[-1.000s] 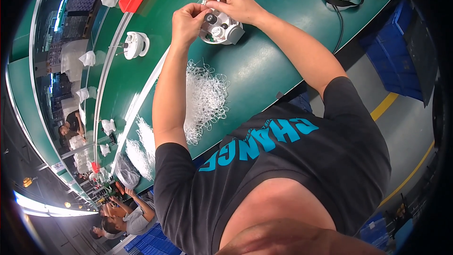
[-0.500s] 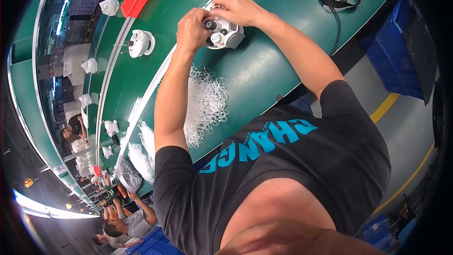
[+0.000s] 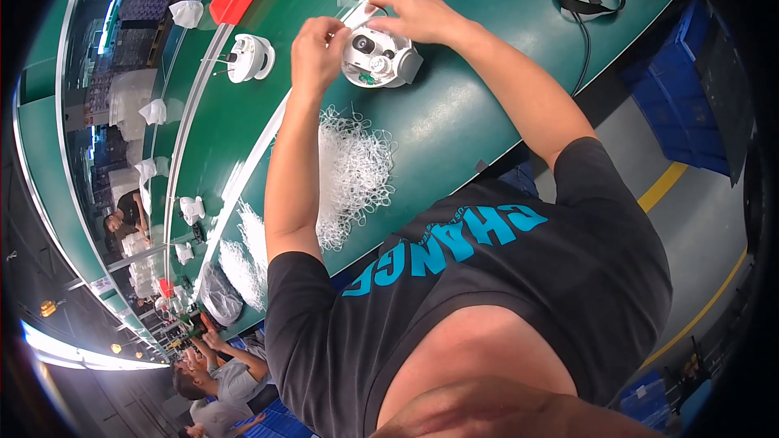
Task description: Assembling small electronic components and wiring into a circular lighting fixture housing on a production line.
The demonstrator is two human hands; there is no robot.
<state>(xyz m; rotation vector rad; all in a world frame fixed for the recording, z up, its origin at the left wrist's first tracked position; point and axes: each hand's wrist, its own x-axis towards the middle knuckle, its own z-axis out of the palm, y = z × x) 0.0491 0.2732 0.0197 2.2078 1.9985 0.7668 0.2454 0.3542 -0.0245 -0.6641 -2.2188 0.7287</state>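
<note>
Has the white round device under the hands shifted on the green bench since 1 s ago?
Cannot tell. The white round device sits about as far beyond the white plastic loop pile as before; the head camera itself moved, so any small shift is unclear.

Both hands meet over a round white device [image 3: 377, 57] on the green counter [image 3: 454, 122]: the left hand [image 3: 318, 50] pinches at its edge, the right hand [image 3: 418, 12] covers its far side. A heap of clear plastic loops [image 3: 353, 170] lies just beside the left forearm, and a second white device [image 3: 250, 57] sits on the conveyor belt [image 3: 203, 138] beyond.

The left hand [image 3: 319, 50] now sits off the white dome camera housing [image 3: 378, 57], and the right hand [image 3: 415, 10] reaches over its top edge.
</note>
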